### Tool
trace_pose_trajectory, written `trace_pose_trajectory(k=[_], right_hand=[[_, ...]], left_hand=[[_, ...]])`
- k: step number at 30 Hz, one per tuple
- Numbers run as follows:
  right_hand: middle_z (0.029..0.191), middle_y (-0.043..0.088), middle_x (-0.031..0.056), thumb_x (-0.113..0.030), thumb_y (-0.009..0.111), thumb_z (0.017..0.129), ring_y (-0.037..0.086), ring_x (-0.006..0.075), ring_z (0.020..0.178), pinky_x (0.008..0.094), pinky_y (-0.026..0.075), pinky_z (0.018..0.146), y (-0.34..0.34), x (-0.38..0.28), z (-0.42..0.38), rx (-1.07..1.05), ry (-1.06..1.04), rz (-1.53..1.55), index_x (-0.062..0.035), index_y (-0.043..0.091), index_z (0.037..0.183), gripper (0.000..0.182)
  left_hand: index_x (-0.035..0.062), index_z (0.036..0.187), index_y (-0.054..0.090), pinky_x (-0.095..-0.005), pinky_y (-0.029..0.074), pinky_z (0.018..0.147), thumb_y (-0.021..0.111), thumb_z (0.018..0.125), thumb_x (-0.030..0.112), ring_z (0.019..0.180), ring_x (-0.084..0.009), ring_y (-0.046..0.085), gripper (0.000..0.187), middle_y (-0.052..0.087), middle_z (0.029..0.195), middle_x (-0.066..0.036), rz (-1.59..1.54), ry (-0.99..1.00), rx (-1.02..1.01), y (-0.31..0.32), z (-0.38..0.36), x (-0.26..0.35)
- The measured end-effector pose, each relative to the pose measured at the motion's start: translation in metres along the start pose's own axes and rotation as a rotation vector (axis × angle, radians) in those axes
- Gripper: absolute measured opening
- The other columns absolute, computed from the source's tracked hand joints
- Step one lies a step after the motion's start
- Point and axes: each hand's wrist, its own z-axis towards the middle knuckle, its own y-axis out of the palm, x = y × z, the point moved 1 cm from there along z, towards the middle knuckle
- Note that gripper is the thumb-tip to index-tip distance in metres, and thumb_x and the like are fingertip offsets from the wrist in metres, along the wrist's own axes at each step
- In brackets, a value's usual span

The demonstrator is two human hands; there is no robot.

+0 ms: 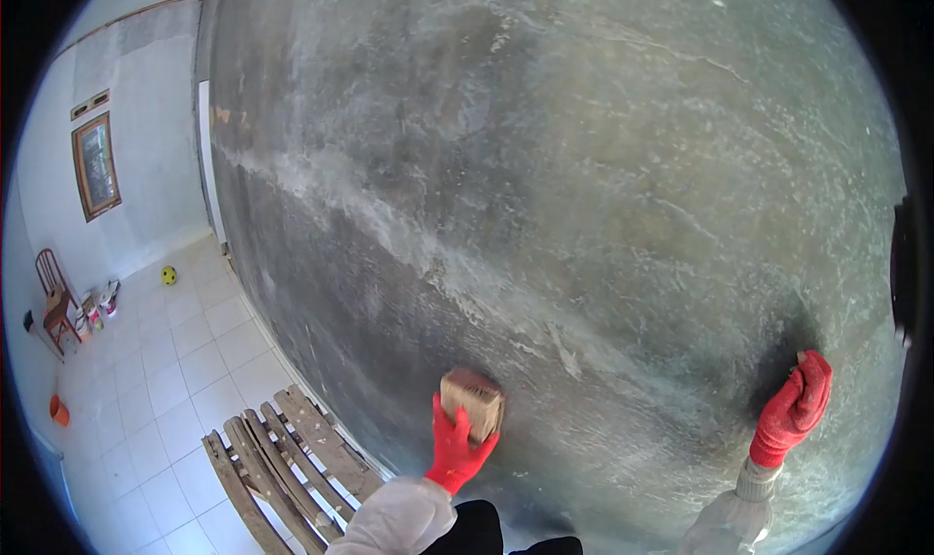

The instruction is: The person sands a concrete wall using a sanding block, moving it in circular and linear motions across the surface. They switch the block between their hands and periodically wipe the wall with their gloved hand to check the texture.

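Observation:
Both of my hands wear red gloves with light sleeves at the wrists. My left hand (460,448) is closed on a wooden block (473,397), its fingers spread over the near side and the block up against the grey plastered wall (584,166). What covers the block's wall-facing side, reddish at its upper edge, I cannot make out. Over at the right, my right hand (796,409) is held close to the wall with its fingers curled; whatever it may hold is hidden. Pale streaks and rough patches mark the wall's surface.
A slatted wooden platform (292,458) stands below left, on a white tiled floor (185,390). Farther off are a wooden chair (58,302), several paint cans (92,309), a yellow-green ball (169,276) and an orange bucket (59,410). A framed window (96,166) is in the white wall.

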Motion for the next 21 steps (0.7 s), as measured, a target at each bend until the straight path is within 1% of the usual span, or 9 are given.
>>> trace_pose_trajectory(k=[4, 5, 7, 8, 11, 13, 15, 19, 21], right_hand=[[0.099, 0.062, 0.0169, 0.008, 0.049, 0.079, 0.059, 0.0332, 0.091, 0.0386, 0.048, 0.083, 0.001, 0.009, -0.004, 0.013, -0.029, -0.023, 0.0016, 0.061, 0.099, 0.024], [0.1, 0.062, 0.0169, 0.007, 0.049, 0.079, 0.059, 0.0334, 0.091, 0.0389, 0.048, 0.084, 0.001, 0.01, -0.005, 0.004, -0.016, -0.041, 0.0018, 0.061, 0.099, 0.024], [0.101, 0.062, 0.017, 0.007, 0.049, 0.08, 0.059, 0.0336, 0.093, 0.0391, 0.047, 0.085, -0.001, 0.009, -0.005, -0.001, -0.032, -0.048, 0.002, 0.062, 0.1, 0.024], [0.101, 0.062, 0.0171, 0.007, 0.048, 0.081, 0.059, 0.0335, 0.093, 0.039, 0.047, 0.085, -0.001, 0.011, -0.006, 0.0, -0.03, -0.05, 0.0021, 0.062, 0.1, 0.024], [0.105, 0.062, 0.0175, 0.007, 0.047, 0.083, 0.059, 0.0326, 0.095, 0.0374, 0.047, 0.085, -0.001, 0.019, -0.011, -0.005, -0.036, -0.055, 0.002, 0.061, 0.104, 0.025], [0.108, 0.061, 0.0178, 0.008, 0.047, 0.085, 0.059, 0.0319, 0.097, 0.0358, 0.047, 0.084, -0.002, 0.023, -0.013, -0.018, -0.05, -0.055, 0.0019, 0.06, 0.107, 0.026], [0.107, 0.062, 0.0176, 0.004, 0.048, 0.085, 0.059, 0.0328, 0.096, 0.0385, 0.047, 0.088, -0.002, 0.023, -0.015, -0.015, 0.022, -0.064, 0.0023, 0.061, 0.105, 0.024], [0.109, 0.062, 0.0174, 0.005, 0.049, 0.088, 0.059, 0.033, 0.099, 0.0379, 0.046, 0.089, -0.002, 0.024, -0.013, -0.025, -0.02, -0.125, 0.0027, 0.06, 0.109, 0.025], [0.111, 0.061, 0.0172, 0.006, 0.048, 0.088, 0.059, 0.0328, 0.101, 0.0375, 0.046, 0.09, -0.002, 0.024, -0.012, -0.041, -0.03, -0.131, 0.0028, 0.06, 0.111, 0.026]], left_hand=[[0.0215, 0.152, 0.016, -0.0623, 0.037, 0.093, 0.08, 0.072, 0.033, 0.124, -0.0574, 0.036, 0.103, 0.02, 0.146, -0.038, 0.056, -0.035, 0.026, -0.013, 0.037, 0.007], [0.0208, 0.152, 0.017, -0.062, 0.037, 0.094, 0.079, 0.073, 0.033, 0.124, -0.0569, 0.036, 0.101, 0.02, 0.146, -0.037, 0.038, -0.018, 0.064, -0.015, 0.078, 0.008], [0.0155, 0.151, 0.018, -0.0579, 0.029, 0.105, 0.078, 0.075, 0.03, 0.131, -0.0532, 0.03, 0.098, 0.016, 0.151, -0.032, 0.105, 0.028, 0.141, -0.034, 0.162, 0.022], [0.0139, 0.151, 0.02, -0.0576, 0.03, 0.105, 0.078, 0.074, 0.029, 0.131, -0.0535, 0.03, 0.097, 0.018, 0.15, -0.033, 0.107, 0.044, 0.142, -0.045, 0.2, 0.027], [0.0121, 0.15, 0.021, -0.0579, 0.03, 0.104, 0.078, 0.074, 0.029, 0.13, -0.0542, 0.031, 0.097, 0.02, 0.149, -0.034, 0.125, 0.1, 0.141, -0.055, 0.231, 0.023], [0.0119, 0.151, 0.02, -0.0585, 0.031, 0.103, 0.078, 0.074, 0.029, 0.13, -0.0546, 0.031, 0.098, 0.021, 0.148, -0.035, 0.142, 0.131, 0.138, -0.056, 0.216, 0.013], [0.0182, 0.15, 0.019, -0.0599, 0.037, 0.095, 0.08, 0.072, 0.034, 0.124, -0.0558, 0.036, 0.1, 0.02, 0.145, -0.04, 0.133, 0.16, 0.087, -0.043, 0.148, -0.016], [0.0199, 0.151, 0.016, -0.0606, 0.037, 0.096, 0.079, 0.074, 0.033, 0.124, -0.0575, 0.036, 0.101, 0.02, 0.144, -0.04, 0.126, -0.009, 0.027, -0.019, 0.026, -0.069], [0.0205, 0.151, 0.016, -0.0607, 0.036, 0.096, 0.078, 0.075, 0.033, 0.124, -0.0575, 0.035, 0.1, 0.02, 0.145, -0.039, 0.126, -0.104, -0.005, -0.022, 0.03, -0.068]])
